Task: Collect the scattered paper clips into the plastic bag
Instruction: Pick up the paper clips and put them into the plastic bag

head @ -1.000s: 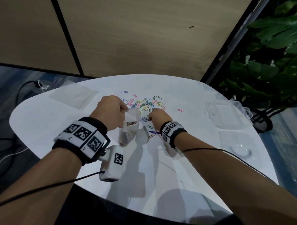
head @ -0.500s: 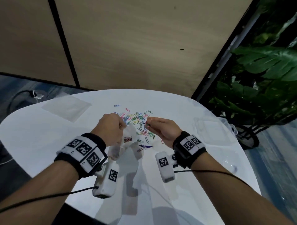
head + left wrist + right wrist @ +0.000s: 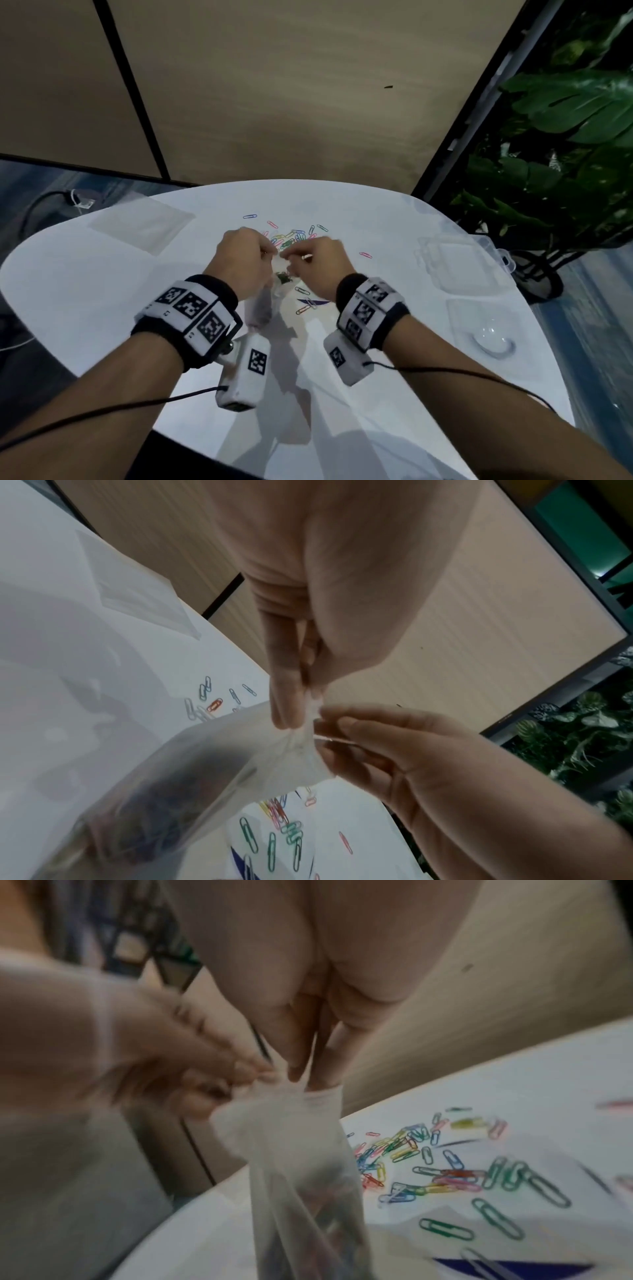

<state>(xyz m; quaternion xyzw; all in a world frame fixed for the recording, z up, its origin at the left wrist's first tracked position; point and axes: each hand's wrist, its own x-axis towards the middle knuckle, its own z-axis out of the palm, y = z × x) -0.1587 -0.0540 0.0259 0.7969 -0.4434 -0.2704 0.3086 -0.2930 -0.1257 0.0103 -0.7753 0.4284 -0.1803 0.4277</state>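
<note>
A clear plastic bag [image 3: 270,298] with several clips inside hangs above the white table [image 3: 102,291] between my hands. My left hand [image 3: 274,251] pinches the bag's top edge, as the left wrist view shows: left hand [image 3: 294,718], bag [image 3: 192,772]. My right hand [image 3: 287,256] pinches the same rim from the other side: right hand [image 3: 304,1077], bag [image 3: 298,1164]. Coloured paper clips [image 3: 291,236] lie scattered just beyond my hands, and show closer as paper clips [image 3: 428,1164] and paper clips [image 3: 284,829]. A few more clips [image 3: 306,306] lie under my right wrist.
A flat clear bag [image 3: 140,226] lies at the table's back left. A clear plastic box [image 3: 455,260] and a clear lid [image 3: 486,332] sit on the right, near the edge. A leafy plant [image 3: 565,137] stands beyond the right side. A single pink clip [image 3: 365,255] lies apart.
My right hand has left the clip pile and risen to the bag's mouth, where it now pinches the rim beside my left hand. The bag stays held up.
</note>
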